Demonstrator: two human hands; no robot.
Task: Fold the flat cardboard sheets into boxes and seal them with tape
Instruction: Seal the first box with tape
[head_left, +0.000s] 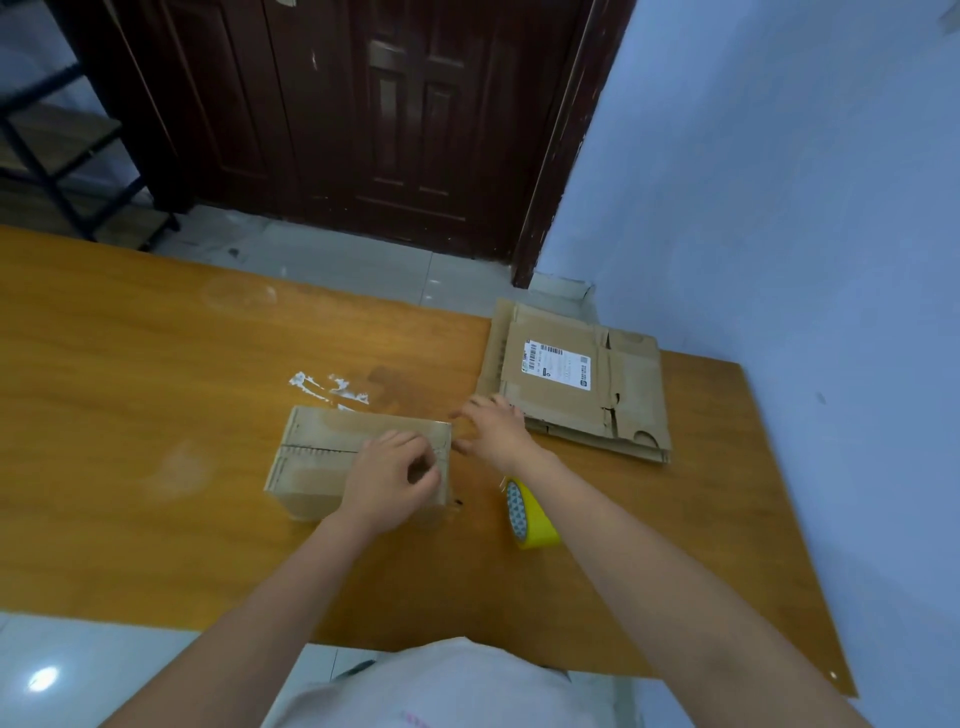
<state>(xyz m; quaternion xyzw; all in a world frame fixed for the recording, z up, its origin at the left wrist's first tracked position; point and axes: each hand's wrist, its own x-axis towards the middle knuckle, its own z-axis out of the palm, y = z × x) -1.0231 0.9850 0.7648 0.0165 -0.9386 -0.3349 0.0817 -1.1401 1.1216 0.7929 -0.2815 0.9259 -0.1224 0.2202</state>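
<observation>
Head view: one wide look down over an orange wooden desk (156, 364).
Folded box (332, 457): centre of the desk, seam on top.
Left hand (387, 480): on the box's right end, fingers curled; whether it pinches anything I cannot tell.
Right hand (493, 426): fingers spread and relaxed, holding nothing, at 2 o'clock from the box.
Flat cardboard sheets (576, 387): stacked at 2 o'clock, top one labelled, just beside the right hand.
Yellow tape roll (530, 514): at 4 o'clock from the box, under the right forearm.

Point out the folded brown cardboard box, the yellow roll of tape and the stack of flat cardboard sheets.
Folded brown cardboard box (317, 447): head view, on its top face, left of the hand.
Yellow roll of tape (537, 519): head view, on its yellow outer band.
Stack of flat cardboard sheets (631, 387): head view, on the top sheet, right of the label.
</observation>
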